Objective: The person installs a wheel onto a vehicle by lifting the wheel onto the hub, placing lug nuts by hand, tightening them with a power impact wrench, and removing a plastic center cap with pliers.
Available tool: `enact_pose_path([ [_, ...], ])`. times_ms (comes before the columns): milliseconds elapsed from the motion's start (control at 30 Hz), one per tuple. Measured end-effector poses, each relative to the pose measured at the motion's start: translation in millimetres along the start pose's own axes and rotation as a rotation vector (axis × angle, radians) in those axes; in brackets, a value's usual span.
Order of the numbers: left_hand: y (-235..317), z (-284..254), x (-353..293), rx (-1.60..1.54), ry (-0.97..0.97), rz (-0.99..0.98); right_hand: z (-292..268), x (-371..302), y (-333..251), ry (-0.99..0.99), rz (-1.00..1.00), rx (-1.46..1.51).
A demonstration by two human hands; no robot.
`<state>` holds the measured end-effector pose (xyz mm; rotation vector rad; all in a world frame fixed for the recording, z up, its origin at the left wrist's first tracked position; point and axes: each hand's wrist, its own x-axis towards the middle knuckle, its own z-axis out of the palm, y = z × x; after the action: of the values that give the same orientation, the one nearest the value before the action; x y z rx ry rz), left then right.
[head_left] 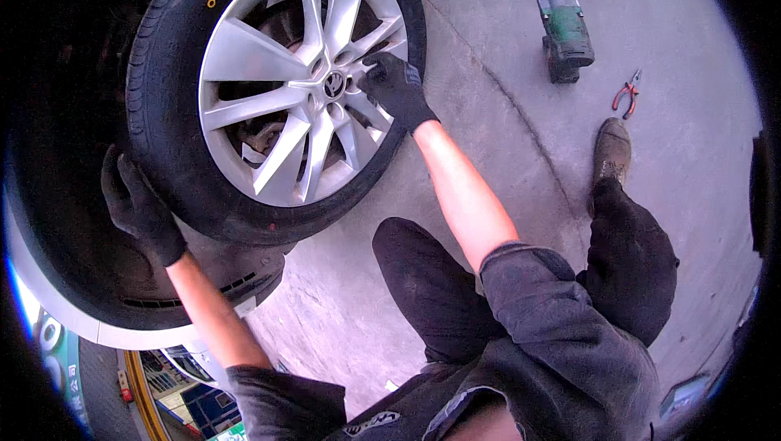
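A car wheel with a silver multi-spoke alloy rim (277, 156) and a black tyre (159, 75) stands in the wheel arch. My right hand (396, 89), in a dark glove, reaches to the rim just right of the centre cap (334, 84). Its fingers are curled together at a bolt hole; whatever they grip is hidden. At the tyre's lower left, my gloved left hand (140, 207) lies beside the tread with its fingers stretched and apart. I cannot tell whether its palm presses on the rubber.
On the concrete floor to the right lie a green and black impact wrench (567, 30) and red-handled pliers (627, 96), close to my shoe (612, 148). The white car body (138, 337) curves around the arch at lower left. A crack (521, 111) runs across the floor.
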<state>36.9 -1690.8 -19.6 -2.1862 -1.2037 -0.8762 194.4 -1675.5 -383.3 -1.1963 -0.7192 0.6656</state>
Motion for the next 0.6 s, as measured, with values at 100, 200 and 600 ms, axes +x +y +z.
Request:
enact_pose_path([
  [100, -79, 1, 9, 0.241, -0.177, 0.271, 31, 10, -5, 0.071, 0.084, 0.036],
  [200, -92, 6, 5, 0.186, -0.146, 0.168, 64, 15, -2, 0.186, 0.13, -0.009],
  [600, -99, 3, 11, 0.569, -0.184, 0.565, 36, 40, -14, 0.041, 0.255, -0.331],
])
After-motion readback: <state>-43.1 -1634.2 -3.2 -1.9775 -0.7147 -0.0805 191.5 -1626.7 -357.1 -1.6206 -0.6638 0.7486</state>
